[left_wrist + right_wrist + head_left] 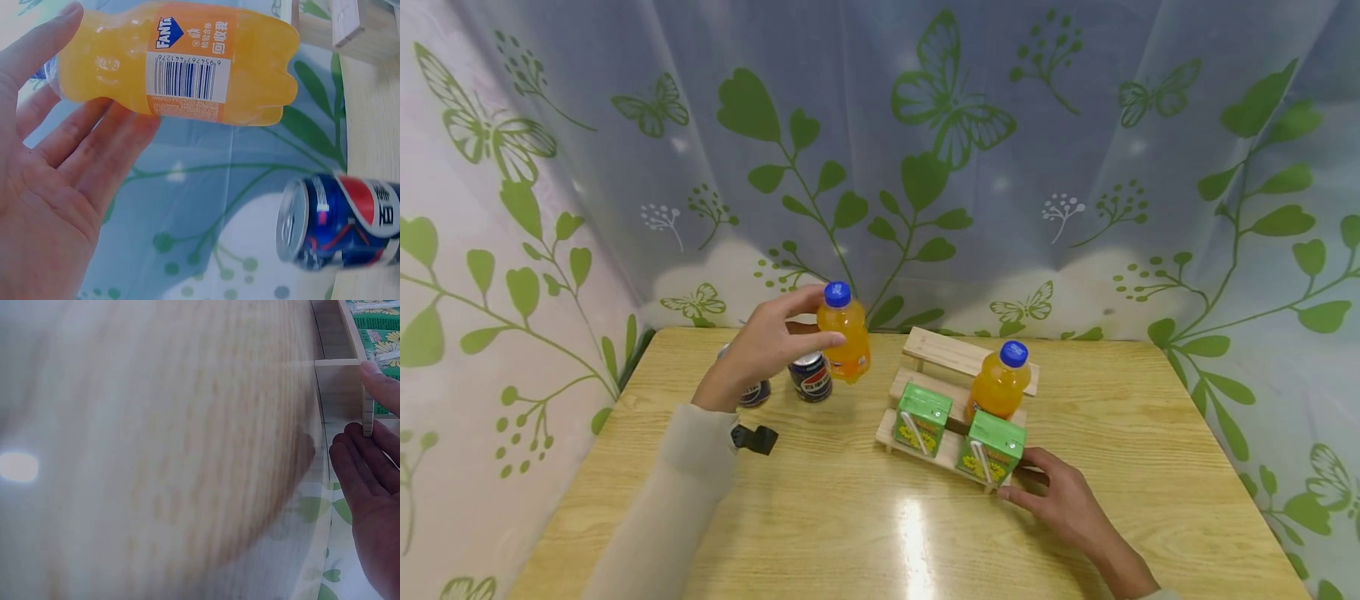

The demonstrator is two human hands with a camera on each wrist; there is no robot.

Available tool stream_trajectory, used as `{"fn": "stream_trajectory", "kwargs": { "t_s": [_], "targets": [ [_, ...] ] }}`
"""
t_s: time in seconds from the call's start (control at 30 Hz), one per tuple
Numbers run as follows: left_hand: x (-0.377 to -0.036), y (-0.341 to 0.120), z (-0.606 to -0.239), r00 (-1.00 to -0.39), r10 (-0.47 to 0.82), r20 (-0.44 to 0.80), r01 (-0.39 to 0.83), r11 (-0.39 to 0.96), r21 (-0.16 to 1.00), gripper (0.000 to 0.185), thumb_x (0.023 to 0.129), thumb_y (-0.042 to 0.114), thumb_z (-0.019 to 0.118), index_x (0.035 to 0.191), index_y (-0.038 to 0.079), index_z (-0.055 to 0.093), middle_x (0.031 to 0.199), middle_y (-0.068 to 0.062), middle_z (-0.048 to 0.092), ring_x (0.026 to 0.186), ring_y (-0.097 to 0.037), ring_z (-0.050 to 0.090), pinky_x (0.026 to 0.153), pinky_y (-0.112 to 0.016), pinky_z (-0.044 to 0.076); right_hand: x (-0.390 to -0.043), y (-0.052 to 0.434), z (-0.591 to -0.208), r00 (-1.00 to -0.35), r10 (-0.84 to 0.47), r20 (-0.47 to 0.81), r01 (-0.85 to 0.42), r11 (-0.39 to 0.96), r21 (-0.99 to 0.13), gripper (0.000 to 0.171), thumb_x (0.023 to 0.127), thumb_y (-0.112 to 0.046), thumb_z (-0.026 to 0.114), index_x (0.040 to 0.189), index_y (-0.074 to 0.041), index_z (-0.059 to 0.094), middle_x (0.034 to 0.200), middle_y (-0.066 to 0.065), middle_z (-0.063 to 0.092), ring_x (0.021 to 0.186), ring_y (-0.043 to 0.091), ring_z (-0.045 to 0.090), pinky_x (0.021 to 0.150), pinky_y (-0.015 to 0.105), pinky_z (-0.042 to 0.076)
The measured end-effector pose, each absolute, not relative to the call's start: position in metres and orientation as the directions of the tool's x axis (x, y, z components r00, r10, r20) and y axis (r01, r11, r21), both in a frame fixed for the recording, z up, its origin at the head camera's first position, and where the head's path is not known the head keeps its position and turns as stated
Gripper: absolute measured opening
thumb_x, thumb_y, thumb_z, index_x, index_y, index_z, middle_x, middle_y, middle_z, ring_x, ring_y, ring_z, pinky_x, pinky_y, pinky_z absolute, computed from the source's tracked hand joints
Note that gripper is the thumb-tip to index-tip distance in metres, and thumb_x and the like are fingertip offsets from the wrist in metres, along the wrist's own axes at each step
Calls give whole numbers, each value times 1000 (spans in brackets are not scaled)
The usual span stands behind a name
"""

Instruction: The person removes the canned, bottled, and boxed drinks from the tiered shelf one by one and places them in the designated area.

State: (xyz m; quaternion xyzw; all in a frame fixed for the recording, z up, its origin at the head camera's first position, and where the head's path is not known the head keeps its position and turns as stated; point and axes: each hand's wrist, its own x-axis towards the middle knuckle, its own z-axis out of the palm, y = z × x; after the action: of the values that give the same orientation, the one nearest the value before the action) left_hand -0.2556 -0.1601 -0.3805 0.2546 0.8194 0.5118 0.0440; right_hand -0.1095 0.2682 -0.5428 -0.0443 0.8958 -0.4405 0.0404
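Our left hand (767, 343) grips a Fanta bottle (844, 332) lifted above the cans (810, 376), clear of the surface (850, 517). Our right hand (1060, 496), fingers relaxed, steadies the rack (925, 392) at its front corner, apparently so it won't slide.

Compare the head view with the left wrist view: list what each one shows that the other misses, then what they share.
Only the head view shows the stepped wooden rack, its two green juice cartons, the second orange bottle and the right hand resting by the rack. Only the left wrist view shows the Fanta label with its barcode. Both show the left hand holding the Fanta bottle in its grip, above a Pepsi can.
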Motion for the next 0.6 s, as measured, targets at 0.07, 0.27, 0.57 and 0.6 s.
{"fn": "stream_trajectory", "kwargs": {
  "t_s": [0.07,0.27,0.57,0.6],
  "targets": [
    [-253,-167,-382,-877,445,182,359,356,863,57,99,30,85,151,23,63,144,-3,69,131,-28,66,109,-48,61,-109,269,-543,-992,-119,-39,-41,601,-798,59,92,-27,90,139,2,67,136,20,72,128,40,71,104,45,63],
    [-242,-185,-385,-896,405,184,348,382,856,59,99,27,84,153,19,61,144,-7,69,129,-31,70,107,-41,62,-109,269,-542,-992,-123,-25,-54,601,-797,58,92,-26,90,137,1,67,135,20,72,126,39,72,102,44,64],
    [-228,-208,-387,-908,368,202,354,411,840,52,100,26,83,148,20,65,140,-6,69,126,-28,70,103,-35,64,-109,268,-542,-992,-120,-36,-44,604,-796,59,93,-27,90,138,2,67,136,20,72,127,40,71,103,45,63],
    [-226,-211,-387,-911,360,201,349,415,840,52,100,26,83,148,20,65,140,-6,69,126,-27,69,102,-31,63,-109,268,-543,-992,-120,-38,-42,605,-795,59,93,-27,90,138,2,67,136,20,72,127,40,71,103,45,63]
  ]
}}
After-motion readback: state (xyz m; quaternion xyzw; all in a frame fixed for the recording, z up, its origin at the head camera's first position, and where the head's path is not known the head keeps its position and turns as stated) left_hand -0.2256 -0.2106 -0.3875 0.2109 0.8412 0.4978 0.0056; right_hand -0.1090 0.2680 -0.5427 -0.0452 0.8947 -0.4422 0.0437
